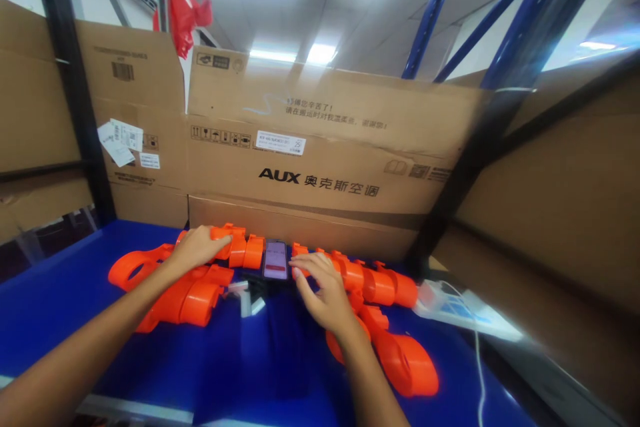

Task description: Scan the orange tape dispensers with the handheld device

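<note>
Two heaps of orange plastic parts lie on a blue table [280, 360]. My left hand [197, 247] rests on the left heap [195, 293], its fingers curled over an orange part [235, 243] at the back. My right hand [325, 290] hovers over the right heap [385, 320] with fingers stretched out and slightly spread, holding nothing. Its fingertips reach toward a phone [275, 259] with a lit screen that stands between the two heaps. A small white piece [247, 300] lies in front of the phone.
Large brown cardboard boxes [320, 167] wall in the back and both sides of the table. A black post [75, 87] stands at left and another slants at right. A white power strip [450, 307] with a cable lies at the right edge.
</note>
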`<state>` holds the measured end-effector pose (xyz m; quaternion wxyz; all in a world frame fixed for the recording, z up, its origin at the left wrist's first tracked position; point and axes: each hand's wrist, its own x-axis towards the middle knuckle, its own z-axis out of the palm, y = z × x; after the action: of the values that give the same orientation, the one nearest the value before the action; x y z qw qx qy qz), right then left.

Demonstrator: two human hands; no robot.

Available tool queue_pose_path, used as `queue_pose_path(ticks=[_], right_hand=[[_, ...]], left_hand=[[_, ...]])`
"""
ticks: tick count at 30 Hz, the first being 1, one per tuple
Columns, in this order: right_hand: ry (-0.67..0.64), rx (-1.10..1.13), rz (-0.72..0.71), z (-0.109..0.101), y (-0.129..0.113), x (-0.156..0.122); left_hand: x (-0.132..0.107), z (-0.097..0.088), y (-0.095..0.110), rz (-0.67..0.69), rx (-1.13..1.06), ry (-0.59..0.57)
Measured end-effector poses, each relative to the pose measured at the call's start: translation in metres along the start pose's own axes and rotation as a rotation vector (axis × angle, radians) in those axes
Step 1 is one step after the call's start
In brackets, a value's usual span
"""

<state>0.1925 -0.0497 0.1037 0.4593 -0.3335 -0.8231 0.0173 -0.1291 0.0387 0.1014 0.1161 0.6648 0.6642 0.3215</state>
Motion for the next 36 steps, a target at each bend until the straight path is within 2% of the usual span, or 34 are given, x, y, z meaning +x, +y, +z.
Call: queue_pose_path(ticks=[4,6,12,15,22,27,32,36], right_hand=[[0.070,-0.025,0.028,-0.007,0.007,-0.001],[0.111,-0.044,0.054,-0.011,0.010,-0.001],[0.196,-0.060,0.103,-0.019,0.012,-0.001],[0.172,-0.067,0.105,-0.018,0.012,-0.001],[0.104,-0.051,0.108,-0.013,0.012,-0.002],[0.061,-0.051,0.099,-0.013,0.010,-0.003],[0.056,-0.054,0.096,-0.013,0.009,-0.003],[0.055,-0.051,0.104,-0.013,0.009,-0.002]], left_hand=[[0.006,0.007,0.003,0.043,0.190,0.036],[0.008,0.007,-0.001,0.054,0.225,0.065],[0.005,0.008,-0.021,0.089,0.303,0.039],[0.005,0.010,-0.023,0.113,0.348,0.018],[0.014,0.019,-0.012,0.167,0.407,-0.068],[0.013,0.025,-0.018,0.173,0.426,-0.081],[0.015,0.015,-0.028,0.169,0.456,-0.107],[0.018,0.007,-0.028,0.158,0.458,-0.105]])
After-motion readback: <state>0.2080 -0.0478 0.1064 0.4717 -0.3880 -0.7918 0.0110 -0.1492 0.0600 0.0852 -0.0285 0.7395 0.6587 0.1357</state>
